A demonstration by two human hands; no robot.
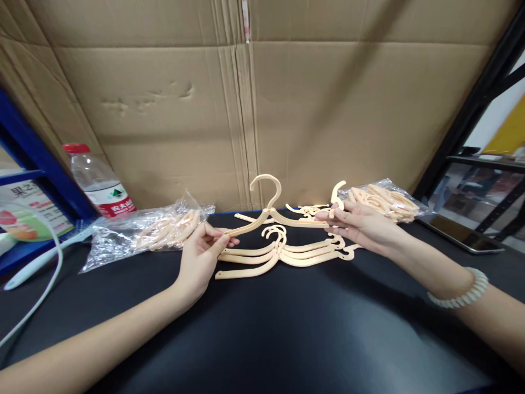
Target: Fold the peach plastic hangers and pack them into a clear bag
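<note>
holding one cream hanger by both ends

lower centre of the frame, bare black table point(262, 339). mid-frame, the left hand point(199, 257) pinches the hanger point(270, 216) at its left tip, thumb and fingers closed; the right hand point(361, 224) closes fingertips on its right end. just beneath lies a stack of hangers point(283, 254). farther back, bagged hangers left point(151, 232) and right point(383, 201), a water bottle point(100, 183), then cardboard point(262, 98).

Looking like a warehouse packing station: flattened cardboard point(262, 104) backing a black tabletop point(287, 328), blue shelving point(36, 158) and black racking point(484, 93) flanking it, bagged plastic hangers point(147, 232) lying in bulk.
</note>
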